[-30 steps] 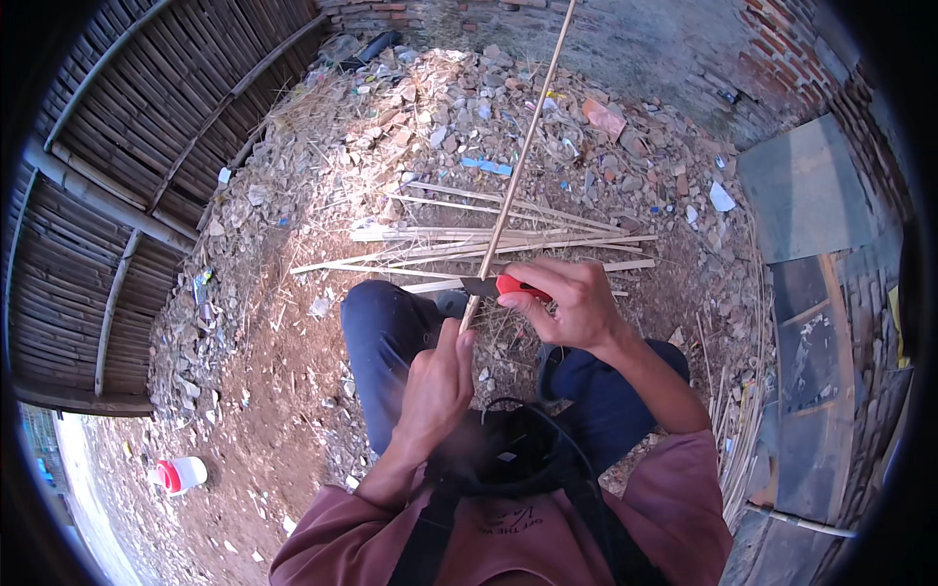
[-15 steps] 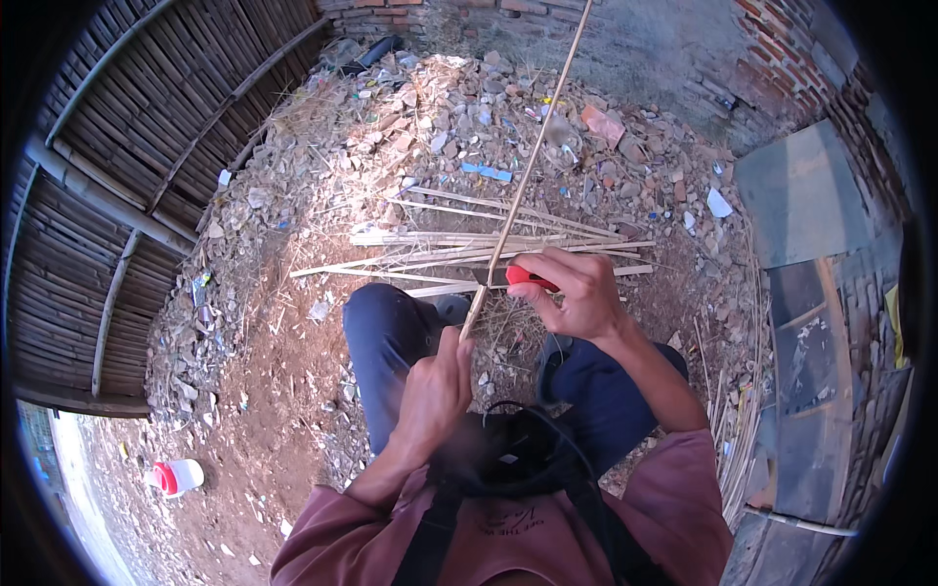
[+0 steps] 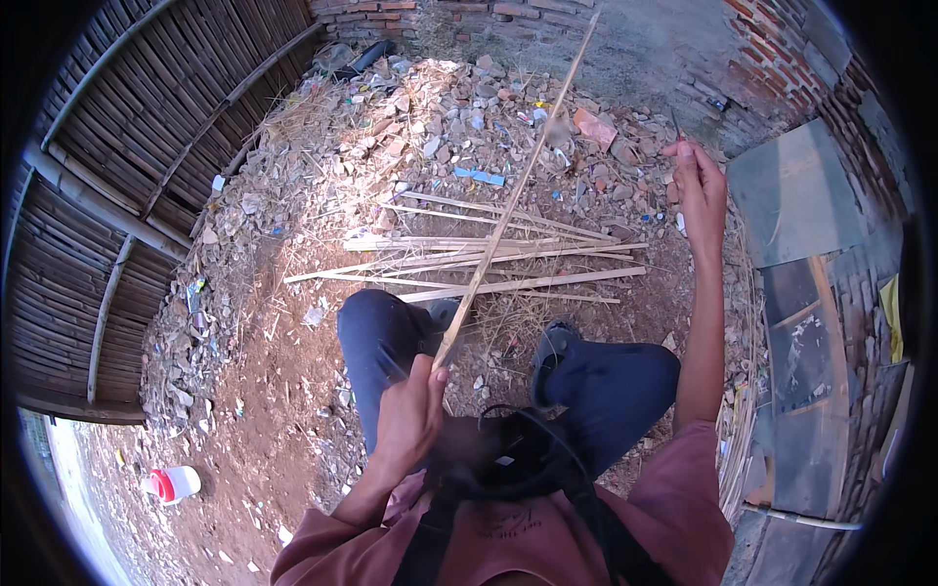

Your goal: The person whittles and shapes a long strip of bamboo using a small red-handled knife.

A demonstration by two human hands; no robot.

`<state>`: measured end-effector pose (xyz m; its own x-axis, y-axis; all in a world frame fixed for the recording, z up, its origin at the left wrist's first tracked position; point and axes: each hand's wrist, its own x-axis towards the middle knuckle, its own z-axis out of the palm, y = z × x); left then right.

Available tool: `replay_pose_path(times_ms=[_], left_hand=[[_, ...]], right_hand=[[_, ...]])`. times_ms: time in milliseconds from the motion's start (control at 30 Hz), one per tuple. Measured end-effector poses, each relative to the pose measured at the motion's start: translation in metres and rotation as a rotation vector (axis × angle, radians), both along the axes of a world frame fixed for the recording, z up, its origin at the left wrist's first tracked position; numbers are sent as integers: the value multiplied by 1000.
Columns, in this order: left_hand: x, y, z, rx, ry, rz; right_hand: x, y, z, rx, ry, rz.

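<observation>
My left hand is closed around the near end of a long, thin bamboo strip, close to my left knee. The strip slants up and away to the far right, toward the wall. Far out to the right, my right hand grips a knife with its narrow blade pointing up; its red handle is mostly hidden by the fingers. The knife is well apart from the strip. Beyond my feet, several split bamboo strips lie crosswise on the ground, passing under the held one.
Rubble and broken brick heap up toward the brick wall. A slatted bamboo wall stands at left. Sheet panels lean at right, with thin strips on the ground beside them. A white container with a red band lies at lower left.
My right hand has swung the knife off the strip, up and out to the far right. My left hand has shifted slightly left and nearer, still holding the strip.
</observation>
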<state>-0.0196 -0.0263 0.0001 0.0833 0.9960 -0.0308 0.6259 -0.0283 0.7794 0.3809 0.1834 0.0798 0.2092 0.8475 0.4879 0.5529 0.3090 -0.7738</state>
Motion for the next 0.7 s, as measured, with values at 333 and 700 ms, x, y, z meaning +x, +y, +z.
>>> replay_pose_path(times_ms=[333,700], left_hand=[[17,11,-1,140,-46,100],[24,27,10,39,-327,-89]], right_hand=[[-113,-56,-27,-448,403,750],[-136,-66,-50,-404,595,658]])
